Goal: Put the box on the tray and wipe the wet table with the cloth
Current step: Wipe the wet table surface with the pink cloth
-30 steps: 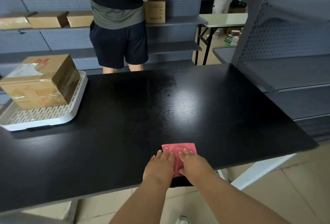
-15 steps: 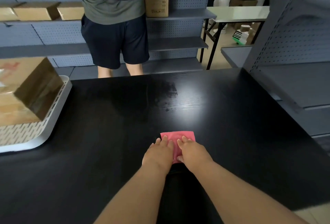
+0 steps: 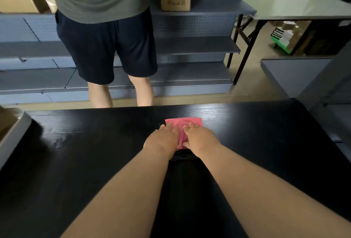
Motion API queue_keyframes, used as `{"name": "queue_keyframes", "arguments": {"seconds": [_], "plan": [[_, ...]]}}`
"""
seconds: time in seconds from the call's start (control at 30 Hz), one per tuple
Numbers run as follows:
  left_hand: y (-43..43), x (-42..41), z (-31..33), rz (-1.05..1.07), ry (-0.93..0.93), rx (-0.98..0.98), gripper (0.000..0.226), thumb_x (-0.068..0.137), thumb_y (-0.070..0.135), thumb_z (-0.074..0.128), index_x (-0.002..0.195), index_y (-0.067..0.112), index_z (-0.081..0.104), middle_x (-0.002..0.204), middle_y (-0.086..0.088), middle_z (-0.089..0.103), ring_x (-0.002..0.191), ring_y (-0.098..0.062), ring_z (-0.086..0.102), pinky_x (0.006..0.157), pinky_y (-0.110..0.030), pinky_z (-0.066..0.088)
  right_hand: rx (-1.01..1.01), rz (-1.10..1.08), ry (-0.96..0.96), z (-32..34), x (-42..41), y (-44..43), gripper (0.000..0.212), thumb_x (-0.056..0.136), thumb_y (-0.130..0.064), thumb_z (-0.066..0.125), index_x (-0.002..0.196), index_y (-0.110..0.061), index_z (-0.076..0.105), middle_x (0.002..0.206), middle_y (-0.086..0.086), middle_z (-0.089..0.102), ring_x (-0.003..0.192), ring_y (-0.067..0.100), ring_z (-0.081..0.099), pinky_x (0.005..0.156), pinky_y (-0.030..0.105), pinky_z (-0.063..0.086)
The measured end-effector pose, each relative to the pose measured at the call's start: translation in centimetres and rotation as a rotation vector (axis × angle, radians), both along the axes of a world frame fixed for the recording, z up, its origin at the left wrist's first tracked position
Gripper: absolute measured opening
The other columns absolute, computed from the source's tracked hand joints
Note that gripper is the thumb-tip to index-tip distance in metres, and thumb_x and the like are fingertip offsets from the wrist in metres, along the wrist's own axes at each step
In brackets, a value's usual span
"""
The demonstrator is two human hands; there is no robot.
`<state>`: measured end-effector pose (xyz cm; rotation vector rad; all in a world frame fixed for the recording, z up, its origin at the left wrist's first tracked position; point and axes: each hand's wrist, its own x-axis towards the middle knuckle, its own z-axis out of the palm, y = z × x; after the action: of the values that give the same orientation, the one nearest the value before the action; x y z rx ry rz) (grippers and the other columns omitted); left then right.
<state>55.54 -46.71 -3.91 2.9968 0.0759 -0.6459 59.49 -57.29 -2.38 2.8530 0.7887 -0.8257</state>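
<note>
leftward, box [image 3: 5, 122] sits in tray [image 3: 13, 139] (both mostly cropped).

Left hand [image 3: 163, 140]: we hold it palm down, fingers straight and close together
Right hand [image 3: 199, 137]: palm down just beside the left, fingers straight
Arms: we stretch both forward, nearly straight

Left hand [image 3: 163, 140] and right hand [image 3: 200, 137] lie flat on the cloth [image 3: 185, 123], close to the table's [image 3: 76, 171] far edge, with only a thin strip of top ahead. Bare top runs wide to both sides. Left end: tray [image 3: 14, 135] rim blocks. Past the far edge: standing person's legs [image 3: 100, 89], shelving [image 3: 193, 47] behind. Right corner: grey shelf unit [image 3: 296, 78] close by.
</note>
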Motion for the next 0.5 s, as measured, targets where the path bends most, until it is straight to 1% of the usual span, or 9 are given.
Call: {"name": "queue_keyframes", "arguments": {"seconds": [0.13,0.2,0.27,0.37,0.5], "plan": [[1.2,4.5,-0.5,0.013,0.009,0.035,0.059,0.099,0.022,0.048,0.151,0.015,0.02,0.161,-0.006,0.006,0.147,-0.028,0.016,0.114,-0.045,0.031,0.009,0.041,-0.059,-0.2,4.3,1.0,0.067,0.099,-0.035,0.046,0.154,-0.012,0.014,0.162,0.007,0.012,0.147,0.024,0.023,0.112,0.038,0.031],[1.6,5.9,-0.5,0.022,0.017,0.042,0.061,0.099,0.023,0.049,0.151,0.015,0.019,0.161,-0.006,0.006,0.147,-0.029,0.016,0.111,-0.048,0.034,-0.002,0.044,-0.033,-0.1,5.9,1.4,0.069,0.099,-0.037,0.045,0.154,-0.013,0.011,0.162,0.007,0.011,0.146,0.026,0.024,0.112,0.039,0.033],[1.8,6.7,-0.6,0.022,0.022,0.058,0.063,0.098,0.022,0.05,0.151,0.014,0.018,0.161,-0.007,0.006,0.146,-0.028,0.017,0.111,-0.047,0.035,-0.01,0.049,-0.018,-0.3,6.9,1.6,0.071,0.099,-0.037,0.045,0.155,-0.013,0.008,0.162,0.006,0.008,0.146,0.027,0.024,0.113,0.04,0.033],[1.9,7.2,-0.8,0.033,-0.007,0.063,0.063,0.097,0.018,0.053,0.15,0.014,0.019,0.161,-0.006,0.007,0.145,-0.028,0.02,0.109,-0.046,0.037,0.03,0.049,-0.055,-0.8,7.2,1.5,0.068,0.1,-0.036,0.044,0.154,-0.013,0.011,0.162,0.007,0.011,0.147,0.025,0.022,0.114,0.039,0.032],[1.5,6.2,-0.8,0.056,-0.04,0.037,0.058,0.1,0.019,0.047,0.15,0.013,0.02,0.16,-0.008,0.009,0.146,-0.029,0.019,0.11,-0.044,0.035,0.063,0.02,-0.077,-1.2,6.4,1.2,0.064,0.101,-0.03,0.043,0.154,-0.013,0.012,0.162,0.007,0.01,0.148,0.025,0.018,0.114,0.039,0.029]]}}
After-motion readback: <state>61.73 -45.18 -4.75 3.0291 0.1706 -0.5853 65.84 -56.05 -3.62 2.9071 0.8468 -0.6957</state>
